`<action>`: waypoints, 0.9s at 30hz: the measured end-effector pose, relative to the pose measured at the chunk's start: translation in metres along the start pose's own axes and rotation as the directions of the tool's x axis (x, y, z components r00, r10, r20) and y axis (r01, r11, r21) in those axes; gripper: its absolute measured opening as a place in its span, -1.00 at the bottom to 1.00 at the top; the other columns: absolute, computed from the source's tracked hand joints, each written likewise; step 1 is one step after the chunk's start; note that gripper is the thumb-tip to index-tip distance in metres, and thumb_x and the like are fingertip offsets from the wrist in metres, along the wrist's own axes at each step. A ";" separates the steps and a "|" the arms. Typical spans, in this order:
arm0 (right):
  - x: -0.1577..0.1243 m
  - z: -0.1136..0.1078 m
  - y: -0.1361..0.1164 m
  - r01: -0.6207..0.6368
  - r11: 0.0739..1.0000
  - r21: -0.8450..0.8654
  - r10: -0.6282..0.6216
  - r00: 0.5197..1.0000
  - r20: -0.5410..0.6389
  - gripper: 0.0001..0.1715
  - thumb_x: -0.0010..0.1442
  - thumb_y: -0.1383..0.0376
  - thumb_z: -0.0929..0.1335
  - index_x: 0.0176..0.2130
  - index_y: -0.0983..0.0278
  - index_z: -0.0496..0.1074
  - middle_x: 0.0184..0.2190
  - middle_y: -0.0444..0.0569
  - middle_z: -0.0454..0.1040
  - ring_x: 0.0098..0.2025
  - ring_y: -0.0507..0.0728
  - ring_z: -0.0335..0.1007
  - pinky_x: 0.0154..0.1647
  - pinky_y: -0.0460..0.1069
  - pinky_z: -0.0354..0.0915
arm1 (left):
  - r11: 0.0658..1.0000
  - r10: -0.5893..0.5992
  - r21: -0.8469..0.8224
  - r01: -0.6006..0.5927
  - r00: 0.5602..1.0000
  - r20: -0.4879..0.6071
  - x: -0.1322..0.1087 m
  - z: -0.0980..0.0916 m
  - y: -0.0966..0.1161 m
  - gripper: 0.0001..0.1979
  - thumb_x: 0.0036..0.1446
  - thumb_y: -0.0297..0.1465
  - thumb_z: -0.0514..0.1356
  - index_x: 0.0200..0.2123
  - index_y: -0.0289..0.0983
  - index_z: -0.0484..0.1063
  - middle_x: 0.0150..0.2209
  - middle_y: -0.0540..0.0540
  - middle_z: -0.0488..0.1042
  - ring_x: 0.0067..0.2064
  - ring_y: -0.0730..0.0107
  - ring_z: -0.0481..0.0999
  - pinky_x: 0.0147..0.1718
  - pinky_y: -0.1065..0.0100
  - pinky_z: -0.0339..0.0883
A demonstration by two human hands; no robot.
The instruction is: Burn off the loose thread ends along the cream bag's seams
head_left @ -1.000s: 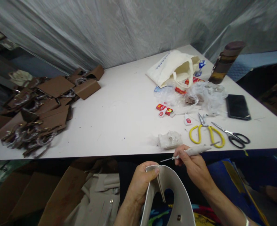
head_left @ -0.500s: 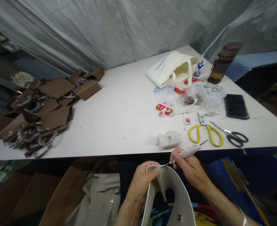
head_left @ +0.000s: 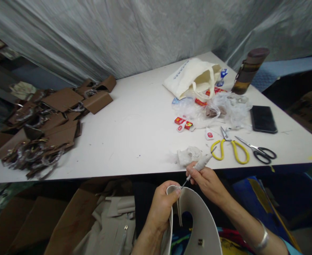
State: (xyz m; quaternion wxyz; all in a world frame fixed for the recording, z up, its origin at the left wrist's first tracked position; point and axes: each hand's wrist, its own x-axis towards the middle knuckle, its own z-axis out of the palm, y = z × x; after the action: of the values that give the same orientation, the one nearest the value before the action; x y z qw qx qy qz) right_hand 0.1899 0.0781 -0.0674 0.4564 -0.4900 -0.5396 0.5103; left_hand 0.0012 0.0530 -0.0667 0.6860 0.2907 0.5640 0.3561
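My left hand [head_left: 162,202] pinches the upper edge of a pale grey bag piece [head_left: 206,216], a curved panel with a cut-out and a small metal fitting. Between finger and thumb of my right hand [head_left: 205,179] is an awl-like tool [head_left: 201,163] with a wrapped white handle. Its thin metal tip meets the panel's edge right beside my left thumb, and a second metal point sticks out of the handle's far end. Just beyond my right hand, on the table, sits a whitish lump [head_left: 189,156], partly covered by that hand.
On the white table [head_left: 134,124], brown bag pieces [head_left: 63,99] pile up at left. Yellow-handled scissors [head_left: 235,150], black-handled scissors [head_left: 263,154], a phone [head_left: 263,119], a bottle [head_left: 250,71], a cloth bag [head_left: 190,76] and plastic wrapping lie at right. Cardboard boxes [head_left: 68,219] stand below.
My right hand has shifted slightly left and the tool now tilts more steeply, its tip still at the panel's edge. My left hand keeps its pinch. The view has shifted slightly.
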 end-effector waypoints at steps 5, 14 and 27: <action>-0.017 -0.007 -0.010 0.205 0.972 -0.118 -0.193 0.976 0.104 -0.49 0.51 -0.02 0.23 -0.31 0.25 0.43 -0.43 -0.10 0.42 -0.36 0.08 0.36 -0.29 -0.04 0.28 | 0.997 0.024 -0.069 -0.024 1.000 -0.003 0.002 -0.004 -0.001 -0.60 -0.14 -0.19 0.53 -0.33 -0.31 0.52 -0.53 0.02 0.47 -0.52 0.45 0.37 -0.50 0.42 0.22; -0.049 -0.014 -0.015 0.596 0.749 -0.288 -0.556 0.803 0.214 -0.56 0.53 0.04 0.23 -0.20 0.23 0.52 -0.39 -0.05 0.54 -0.37 0.10 0.41 -0.31 0.00 0.30 | 0.987 0.022 -0.157 -0.023 1.000 -0.006 -0.003 -0.003 -0.001 -0.60 -0.19 -0.24 0.54 -0.35 -0.30 0.51 -0.54 0.01 0.47 -0.51 0.43 0.38 -0.48 0.40 0.25; -0.075 -0.001 -0.030 -0.044 0.999 0.032 0.046 0.997 -0.060 -0.53 0.48 -0.03 0.26 0.16 0.17 0.47 -0.18 0.03 0.70 -0.15 0.21 0.67 -0.12 0.02 0.53 | 0.972 0.197 0.126 -0.199 0.980 0.033 -0.037 0.014 0.009 -0.72 -0.01 -0.23 0.44 -0.38 -0.30 0.52 -0.53 0.02 0.41 -0.48 0.45 0.31 -0.47 0.43 0.18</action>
State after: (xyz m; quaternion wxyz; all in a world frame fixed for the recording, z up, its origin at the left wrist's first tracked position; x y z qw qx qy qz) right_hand 0.1967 0.0032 -0.0366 0.4684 -0.5103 -0.5064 0.5136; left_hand 0.0095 0.0281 -0.0355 0.6325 0.3927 0.5470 0.3827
